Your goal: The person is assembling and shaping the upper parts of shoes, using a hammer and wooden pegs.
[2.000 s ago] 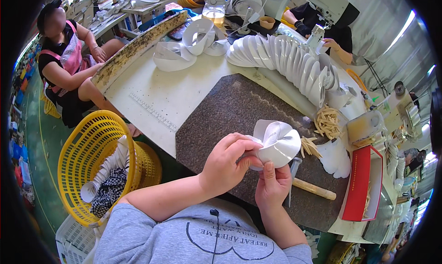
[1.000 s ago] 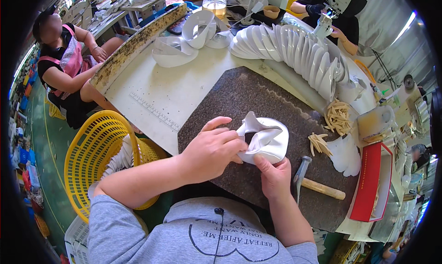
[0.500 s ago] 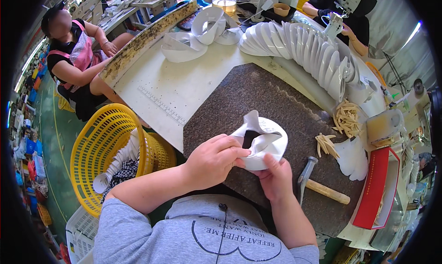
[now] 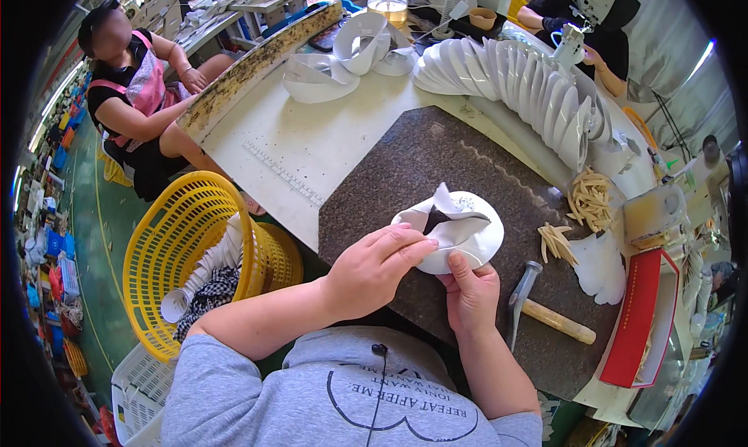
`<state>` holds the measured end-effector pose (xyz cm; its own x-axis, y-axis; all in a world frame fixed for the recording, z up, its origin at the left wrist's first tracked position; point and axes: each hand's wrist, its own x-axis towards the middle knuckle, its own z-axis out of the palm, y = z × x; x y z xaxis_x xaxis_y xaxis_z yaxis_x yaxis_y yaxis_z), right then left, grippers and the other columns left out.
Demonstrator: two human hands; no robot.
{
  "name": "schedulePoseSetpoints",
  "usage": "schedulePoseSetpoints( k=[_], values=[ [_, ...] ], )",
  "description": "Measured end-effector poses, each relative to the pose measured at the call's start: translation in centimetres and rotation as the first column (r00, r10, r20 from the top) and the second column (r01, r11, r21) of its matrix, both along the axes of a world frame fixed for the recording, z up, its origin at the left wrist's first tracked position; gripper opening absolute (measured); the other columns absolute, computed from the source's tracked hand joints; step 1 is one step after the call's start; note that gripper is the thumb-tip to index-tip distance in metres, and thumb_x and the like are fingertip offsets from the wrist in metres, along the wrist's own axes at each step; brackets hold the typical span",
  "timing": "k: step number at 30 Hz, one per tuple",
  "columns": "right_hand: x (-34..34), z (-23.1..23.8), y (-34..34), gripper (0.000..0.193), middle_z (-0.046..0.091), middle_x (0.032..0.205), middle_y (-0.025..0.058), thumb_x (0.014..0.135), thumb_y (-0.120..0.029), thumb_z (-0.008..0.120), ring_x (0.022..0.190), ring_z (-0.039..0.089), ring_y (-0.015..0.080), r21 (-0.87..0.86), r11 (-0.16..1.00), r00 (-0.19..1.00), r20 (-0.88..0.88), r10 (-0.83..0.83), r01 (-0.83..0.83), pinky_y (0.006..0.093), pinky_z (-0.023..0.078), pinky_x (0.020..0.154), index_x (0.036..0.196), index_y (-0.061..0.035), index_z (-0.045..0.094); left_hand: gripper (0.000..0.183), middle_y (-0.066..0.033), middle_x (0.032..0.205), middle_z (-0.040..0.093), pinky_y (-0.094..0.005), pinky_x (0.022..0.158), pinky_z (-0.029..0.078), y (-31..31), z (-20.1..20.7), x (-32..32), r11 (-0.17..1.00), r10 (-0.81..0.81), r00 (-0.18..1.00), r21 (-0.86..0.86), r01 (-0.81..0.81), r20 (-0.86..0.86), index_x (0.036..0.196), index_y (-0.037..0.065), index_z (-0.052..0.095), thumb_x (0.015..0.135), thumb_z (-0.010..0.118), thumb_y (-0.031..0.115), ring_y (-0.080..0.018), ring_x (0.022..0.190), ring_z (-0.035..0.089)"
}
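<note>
Over the dark stone slab (image 4: 389,163), I hold up a white shoe upper (image 4: 481,237) with a rounded end and a raised, folded flap; its opening looks dark inside. My left hand (image 4: 378,264) has its fingers bunched and pinched at the near left edge of the upper. From below, my right hand (image 4: 473,291) grips the same piece, thumb on top and the other fingers partly hidden beneath. Right of my right hand lies a hammer (image 4: 557,322) with a wooden handle and a metal head.
Two piles of beige strips (image 4: 557,243) lie near white flat pieces (image 4: 596,268) and a red box (image 4: 640,322). A long row of nested white uppers (image 4: 506,77) runs along the back. A yellow basket (image 4: 144,244) stands at left. Two people sit nearby, beyond the table.
Both hands and the upper have shifted slightly right in the picture. My left fingers have moved along the upper's edge, and its flap is folded over differently.
</note>
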<state>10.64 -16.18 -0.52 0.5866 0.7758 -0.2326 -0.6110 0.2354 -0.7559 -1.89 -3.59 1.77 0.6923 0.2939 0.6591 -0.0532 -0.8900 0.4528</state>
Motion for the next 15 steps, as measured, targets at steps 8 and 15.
schedulePoseSetpoints(
  k=[8, 15],
  values=[
    [-0.1, -0.4, -0.5, 0.022, 0.068, 0.106, 0.0105, 0.087, -0.009, 0.070, 0.095, 0.065, 0.0175, -0.039, 0.999, 0.971, 0.239, 0.002, 0.007, 0.0310, 0.054, 0.083, 0.106, 0.0021, 0.067, 0.016, -0.0086, 0.087, 0.060, -0.0389, 0.080, 0.050, -0.1, -0.6, 0.6, 0.994, -0.001, 0.999, -0.113, -0.003, -0.034, 0.093, 0.004, 0.064, 0.078, 0.066, 0.002, -0.0283, 0.085, 0.061],
    [0.6, 0.0, 0.6, 0.033, 0.064, 0.101, 0.0092, 0.082, -0.010, 0.074, 0.085, 0.065, 0.0168, -0.196, 0.980, 0.986, 0.168, 0.018, 0.016, 0.0297, 0.057, 0.072, 0.109, 0.0018, 0.058, 0.011, -0.0100, 0.079, 0.055, -0.0412, 0.067, 0.047, 0.2, -1.2, -0.3, 0.969, 0.002, 1.000, -0.246, -0.008, -0.026, 0.079, 0.009, 0.059, 0.075, 0.065, 0.001, -0.0320, 0.077, 0.056]
  ],
)
